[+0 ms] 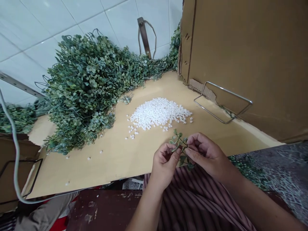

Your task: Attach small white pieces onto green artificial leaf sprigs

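A small green artificial leaf sprig [178,140] is held between both hands above the near edge of a tan board [108,157]. My left hand [165,162] pinches the sprig from the left with thumb and fingers closed. My right hand [206,154] pinches it from the right, fingers curled round the stem. Just beyond the hands lies a heap of small white plastic beads [160,113], with stray beads scattered to its left. A big pile of green leaf sprigs [84,86] covers the far left of the board.
A large cardboard box [243,54] stands at the right with a bent wire frame [222,102] at its foot. White tiled wall behind. A grey cable [14,154] hangs at the left. More greenery [247,170] lies low right. Striped fabric [192,199] covers my lap.
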`<state>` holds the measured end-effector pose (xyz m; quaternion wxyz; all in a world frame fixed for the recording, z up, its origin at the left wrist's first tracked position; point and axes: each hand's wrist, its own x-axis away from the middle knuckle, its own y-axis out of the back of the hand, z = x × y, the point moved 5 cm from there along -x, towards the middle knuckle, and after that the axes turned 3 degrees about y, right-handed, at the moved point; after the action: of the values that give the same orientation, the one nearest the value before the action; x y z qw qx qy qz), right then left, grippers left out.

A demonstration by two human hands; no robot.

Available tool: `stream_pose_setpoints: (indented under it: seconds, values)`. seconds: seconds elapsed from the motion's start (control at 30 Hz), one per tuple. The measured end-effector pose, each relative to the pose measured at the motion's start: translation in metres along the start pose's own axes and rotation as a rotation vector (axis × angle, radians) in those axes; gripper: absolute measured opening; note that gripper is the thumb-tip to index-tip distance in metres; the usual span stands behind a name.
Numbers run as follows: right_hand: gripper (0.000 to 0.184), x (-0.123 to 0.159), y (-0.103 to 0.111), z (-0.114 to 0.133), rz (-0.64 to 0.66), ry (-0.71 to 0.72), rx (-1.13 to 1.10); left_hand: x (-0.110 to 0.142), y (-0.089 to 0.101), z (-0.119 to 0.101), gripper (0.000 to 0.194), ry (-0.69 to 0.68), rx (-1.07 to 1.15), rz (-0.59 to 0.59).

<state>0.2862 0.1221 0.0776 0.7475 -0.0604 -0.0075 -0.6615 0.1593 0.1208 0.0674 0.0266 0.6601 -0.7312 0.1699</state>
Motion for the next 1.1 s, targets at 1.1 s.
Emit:
stream_pose_setpoints:
  seconds: [1.1]
  values:
    - [0.07, -0.006, -0.014, -0.03, 0.193, -0.401, -0.092, -0.01, 0.142, -0.06, 0.024, -0.345, -1.153, -0.632]
